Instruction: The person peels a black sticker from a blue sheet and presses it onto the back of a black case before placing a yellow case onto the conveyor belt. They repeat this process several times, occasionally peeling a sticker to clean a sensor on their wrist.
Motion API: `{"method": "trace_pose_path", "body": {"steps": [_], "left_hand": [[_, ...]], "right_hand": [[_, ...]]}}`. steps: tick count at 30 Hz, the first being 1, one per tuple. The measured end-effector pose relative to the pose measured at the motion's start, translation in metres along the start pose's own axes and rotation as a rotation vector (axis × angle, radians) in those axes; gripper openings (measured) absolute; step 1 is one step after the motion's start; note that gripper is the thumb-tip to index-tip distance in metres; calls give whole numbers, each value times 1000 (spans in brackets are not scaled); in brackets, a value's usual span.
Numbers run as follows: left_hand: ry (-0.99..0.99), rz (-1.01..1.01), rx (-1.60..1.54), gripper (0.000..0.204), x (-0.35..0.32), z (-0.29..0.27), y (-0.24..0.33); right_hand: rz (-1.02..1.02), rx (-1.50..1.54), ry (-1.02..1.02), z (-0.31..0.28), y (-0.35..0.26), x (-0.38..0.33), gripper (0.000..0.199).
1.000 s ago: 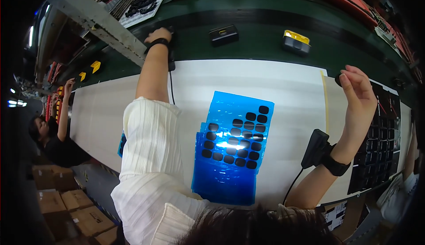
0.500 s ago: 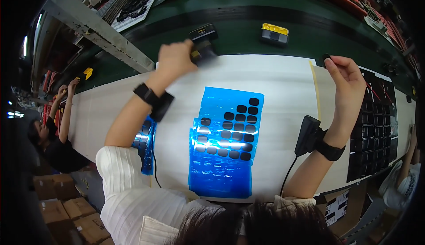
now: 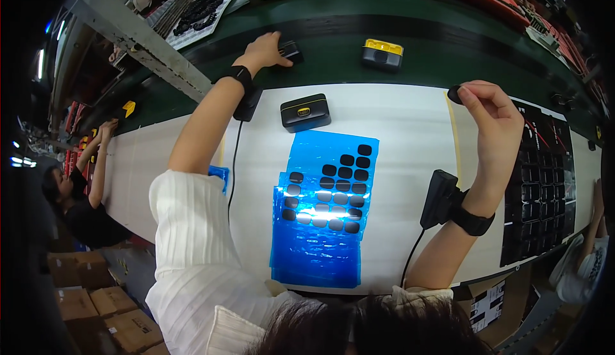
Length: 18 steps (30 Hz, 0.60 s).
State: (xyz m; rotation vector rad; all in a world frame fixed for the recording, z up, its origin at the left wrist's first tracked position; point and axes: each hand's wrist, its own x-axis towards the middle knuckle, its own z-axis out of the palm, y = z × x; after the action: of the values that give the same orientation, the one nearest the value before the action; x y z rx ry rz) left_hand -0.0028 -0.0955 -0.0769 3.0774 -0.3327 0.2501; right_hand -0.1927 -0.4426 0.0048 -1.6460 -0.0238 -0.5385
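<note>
From the head view, the nearest case (image 3: 305, 113) sits on the white table (image 3: 403, 118), shut, black and round-cornered, a thin yellow line along its seam and a yellow tab on its front. It's right at the top edge of the blue film (image 3: 317, 259), which carries rows of black pads (image 3: 344, 173), some washed out by glare. Up on the green surface, the left hand (image 3: 261, 52) has fingers and thumb spread at a second dark case (image 3: 292, 52), partly covering it; I can't tell whether it grips. The right hand (image 3: 496, 115) pinches a loose pad (image 3: 454, 94) between thumb and fingers. A yellow-topped case (image 3: 382, 54) stands between the hands, farther back. A scuffed pillar (image 3: 147, 50) slants close by the left forearm, and a cord (image 3: 236, 156) trails from that wrist.
</note>
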Motion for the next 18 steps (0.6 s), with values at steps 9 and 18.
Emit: {"method": "trace_pose_path", "body": {"steps": [9, 18], "left_hand": [[-133, -122, -86, 64, 17, -24, 40], [-355, 134, -1081, 78, 15, -16, 133]], "right_hand": [[-46, 10, -17, -6, 1, 3, 8], [-78, -92, -85, 2, -5, -4, 8]]}}
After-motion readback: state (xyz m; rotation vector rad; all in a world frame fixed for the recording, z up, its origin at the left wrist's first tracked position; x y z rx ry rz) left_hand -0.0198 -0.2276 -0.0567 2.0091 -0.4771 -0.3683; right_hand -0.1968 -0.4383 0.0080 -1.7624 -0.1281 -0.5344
